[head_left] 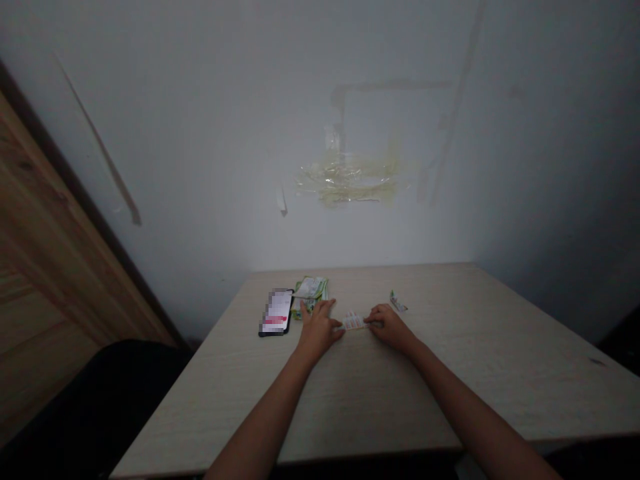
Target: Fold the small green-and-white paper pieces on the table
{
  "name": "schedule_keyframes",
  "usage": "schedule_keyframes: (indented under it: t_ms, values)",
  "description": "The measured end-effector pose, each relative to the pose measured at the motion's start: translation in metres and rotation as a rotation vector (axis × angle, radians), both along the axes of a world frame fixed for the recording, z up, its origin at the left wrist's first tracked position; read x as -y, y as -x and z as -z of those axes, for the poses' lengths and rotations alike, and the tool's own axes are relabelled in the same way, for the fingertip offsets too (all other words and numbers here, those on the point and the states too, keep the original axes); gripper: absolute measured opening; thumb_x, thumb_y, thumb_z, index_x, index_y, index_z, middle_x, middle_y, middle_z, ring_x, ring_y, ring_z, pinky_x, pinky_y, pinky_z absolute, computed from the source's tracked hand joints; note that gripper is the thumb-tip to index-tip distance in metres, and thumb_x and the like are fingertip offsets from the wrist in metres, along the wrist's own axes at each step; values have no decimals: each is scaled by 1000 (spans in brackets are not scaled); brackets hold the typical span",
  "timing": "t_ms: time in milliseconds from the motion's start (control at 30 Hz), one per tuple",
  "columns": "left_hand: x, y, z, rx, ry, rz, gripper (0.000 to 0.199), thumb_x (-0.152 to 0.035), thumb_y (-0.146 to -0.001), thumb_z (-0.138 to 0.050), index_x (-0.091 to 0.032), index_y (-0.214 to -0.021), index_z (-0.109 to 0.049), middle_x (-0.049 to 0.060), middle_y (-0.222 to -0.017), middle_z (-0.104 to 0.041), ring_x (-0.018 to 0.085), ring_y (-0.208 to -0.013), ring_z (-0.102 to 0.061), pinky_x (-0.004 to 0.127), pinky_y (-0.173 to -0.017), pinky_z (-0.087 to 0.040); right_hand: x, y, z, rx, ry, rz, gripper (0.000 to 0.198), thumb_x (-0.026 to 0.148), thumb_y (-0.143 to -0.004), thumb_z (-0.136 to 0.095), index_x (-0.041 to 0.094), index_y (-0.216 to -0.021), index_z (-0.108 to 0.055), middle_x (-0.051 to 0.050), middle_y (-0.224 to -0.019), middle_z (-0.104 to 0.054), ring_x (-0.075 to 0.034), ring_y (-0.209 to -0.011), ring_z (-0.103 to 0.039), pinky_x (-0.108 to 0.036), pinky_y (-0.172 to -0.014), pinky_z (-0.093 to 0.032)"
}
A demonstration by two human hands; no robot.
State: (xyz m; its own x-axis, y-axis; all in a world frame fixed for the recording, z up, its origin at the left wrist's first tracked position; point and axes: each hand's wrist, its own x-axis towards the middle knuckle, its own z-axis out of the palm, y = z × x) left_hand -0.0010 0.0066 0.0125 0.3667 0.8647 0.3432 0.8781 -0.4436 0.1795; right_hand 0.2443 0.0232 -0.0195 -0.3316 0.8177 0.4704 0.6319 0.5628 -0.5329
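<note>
A small pale piece [355,321] with rows of coloured stripes, perhaps a paper or sticker sheet, lies between my hands on the table. My left hand [319,327] has its fingers spread, and its thumb reaches to the left edge of that piece. With fingers curled together, my right hand [388,325] pinches the right edge. Several green and white printed packets [311,289] lie in a pile just beyond my left hand, partly covered by its fingers. A torn green and white scrap [398,301] rests beyond my right hand.
A phone [277,313] with a lit, partly blurred screen lies left of the packets. The wooden table [480,333] meets a wall [210,167] with old tape on it. A dark object [597,362] lies near the right edge. Wooden panelling [65,247] stands left.
</note>
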Motion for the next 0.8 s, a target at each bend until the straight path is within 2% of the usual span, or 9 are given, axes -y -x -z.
schedule_keyframes:
  t_ms: [267, 800]
  values:
    - [2, 0, -1, -25, -54, 46, 12, -36, -78, -72, -33, -88, -77, 2, -147, -49, 33, -134, -40, 71, -110, 16, 0, 1, -1, 7, 2, -10, 17, 17, -76, -65, 19, -89, -76, -8, -91, -65, -22, -93, -58, -37, -87, -48]
    - [-2, 0, 5, 33, -36, 28, 13, -36, -84, -65, -33, -86, -78, 2, -144, -52, 31, -134, -41, 71, -112, 9, -4, 1, 2, 62, 1, 7, 14, 24, -83, -65, 18, -87, -76, -8, -89, -66, -22, -94, -56, -35, -88, -44]
